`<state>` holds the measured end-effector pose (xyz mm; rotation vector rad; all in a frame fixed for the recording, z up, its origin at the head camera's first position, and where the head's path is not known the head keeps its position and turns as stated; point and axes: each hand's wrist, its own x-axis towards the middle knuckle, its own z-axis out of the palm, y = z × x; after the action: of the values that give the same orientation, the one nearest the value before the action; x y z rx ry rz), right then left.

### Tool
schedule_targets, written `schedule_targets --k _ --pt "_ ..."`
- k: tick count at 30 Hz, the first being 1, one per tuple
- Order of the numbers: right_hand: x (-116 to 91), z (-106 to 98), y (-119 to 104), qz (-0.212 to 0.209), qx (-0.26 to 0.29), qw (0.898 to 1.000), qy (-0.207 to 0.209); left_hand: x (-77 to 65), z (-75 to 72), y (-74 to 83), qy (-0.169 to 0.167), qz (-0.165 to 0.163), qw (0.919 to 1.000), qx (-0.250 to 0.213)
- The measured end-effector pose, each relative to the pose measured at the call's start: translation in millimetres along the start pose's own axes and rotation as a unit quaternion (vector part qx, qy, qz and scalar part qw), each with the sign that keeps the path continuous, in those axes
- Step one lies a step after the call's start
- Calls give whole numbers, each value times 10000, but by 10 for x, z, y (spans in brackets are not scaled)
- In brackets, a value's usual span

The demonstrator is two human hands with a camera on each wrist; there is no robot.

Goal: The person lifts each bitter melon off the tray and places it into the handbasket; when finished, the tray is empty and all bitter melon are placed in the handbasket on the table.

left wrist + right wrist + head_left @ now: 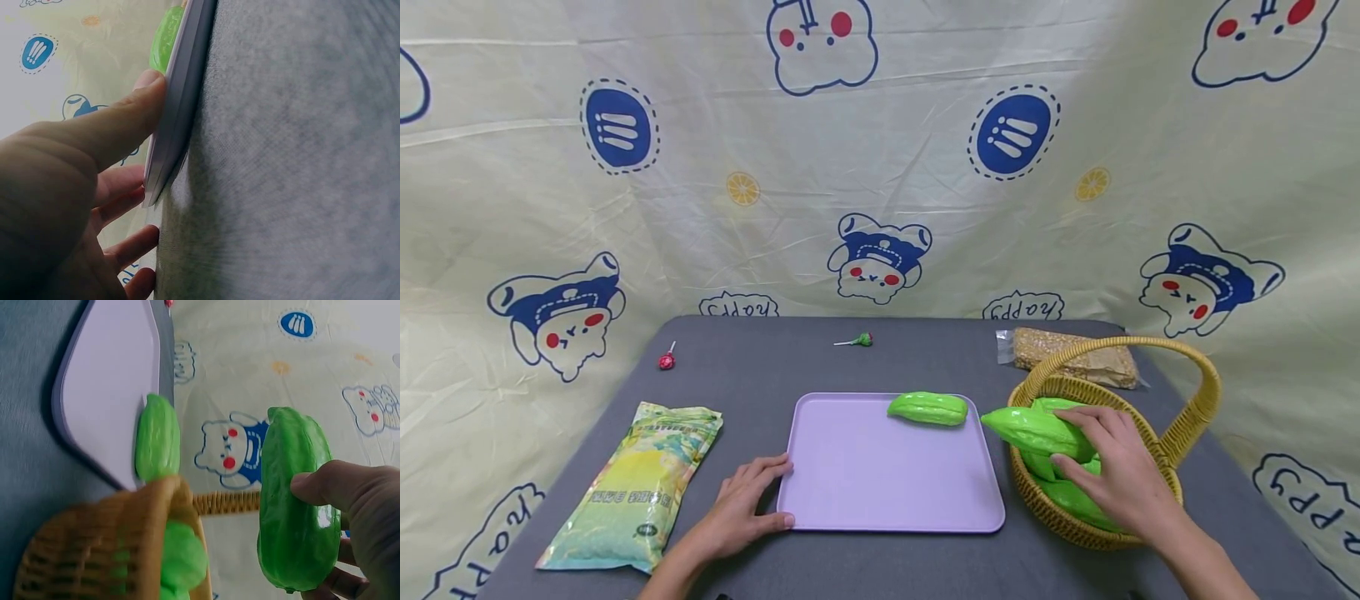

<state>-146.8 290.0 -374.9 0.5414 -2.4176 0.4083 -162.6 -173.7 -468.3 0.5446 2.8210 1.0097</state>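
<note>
My right hand (pixel 1116 467) holds a shiny green ridged gourd (pixel 1037 432) between thumb and fingers, over the wicker basket (pixel 1060 525). Up close in the right wrist view, the held gourd (pixel 297 506) has its thumb-side face toward the camera. More green gourds (pixel 1075 502) lie inside the basket. A single gourd (pixel 928 408) rests at the far right of the lilac tray (pixel 880 475). At the tray's left edge, my left hand (pixel 741 508) touches the rim with extended fingers and thumb; the left wrist view shows the thumb (pixel 140 103) against the rim.
A yellow-green plastic bag (pixel 636 492) lies at the left. Toward the back are a red lollipop (pixel 666 362) and a green lollipop (pixel 865 339). Behind the basket's tall arched handle (pixel 1206 400) sits a clear pack of grains (pixel 1075 357). A patterned curtain hangs behind the table.
</note>
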Motion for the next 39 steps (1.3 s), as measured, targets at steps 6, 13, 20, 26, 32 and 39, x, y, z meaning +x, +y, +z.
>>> schedule_targets --k 6,13,20,26,32,39 --pt "-60 -85 161 263 -126 9995 -91 -1 2 -4 60 58 10000 -21" --pt "-87 -149 334 514 -301 9977 -321 -4 5 -8 53 58 10000 2" --pt "-101 -179 451 613 -300 9966 -466 6 -2 4 -16 -50 10000 -10" --pt "-102 -188 545 686 -305 9960 -488 9 -5 2 -62 -82 9999 -13" --pt "-93 -200 642 729 -331 9953 -552 11 -5 0 -53 -67 10000 10" --pt "-48 -184 736 849 -410 9920 -834 7 -3 -3 -34 -40 10000 21"
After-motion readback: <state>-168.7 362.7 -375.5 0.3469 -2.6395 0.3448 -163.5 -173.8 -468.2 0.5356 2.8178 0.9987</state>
